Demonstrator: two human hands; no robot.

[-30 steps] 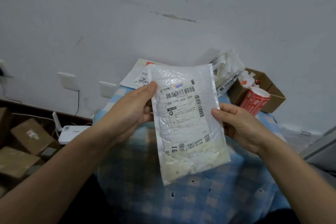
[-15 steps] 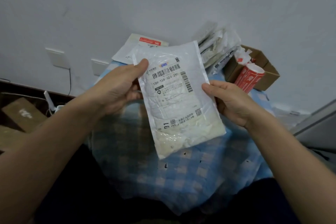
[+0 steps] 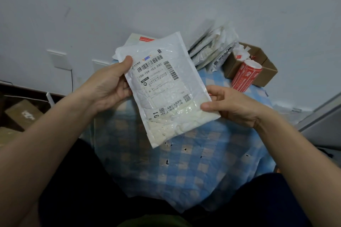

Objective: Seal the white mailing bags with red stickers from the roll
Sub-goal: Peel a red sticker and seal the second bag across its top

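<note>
I hold a white mailing bag with a printed shipping label above the blue checked cloth. My left hand grips its upper left edge, thumb on the front. My right hand pinches its lower right edge, thumb on top. The red sticker roll stands at the back right, leaning on a cardboard box. A sealed bag with a red sticker peeks out behind the held bag.
A pile of white mailing bags leans on the wall at the back. Brown cartons lie on the floor to the left. A grey edge of furniture is at the right. Wall sockets sit on the left.
The bag has tilted a little clockwise between my hands. My right thumb has slid down its right edge towards the lower corner. The camera has tipped downward.
</note>
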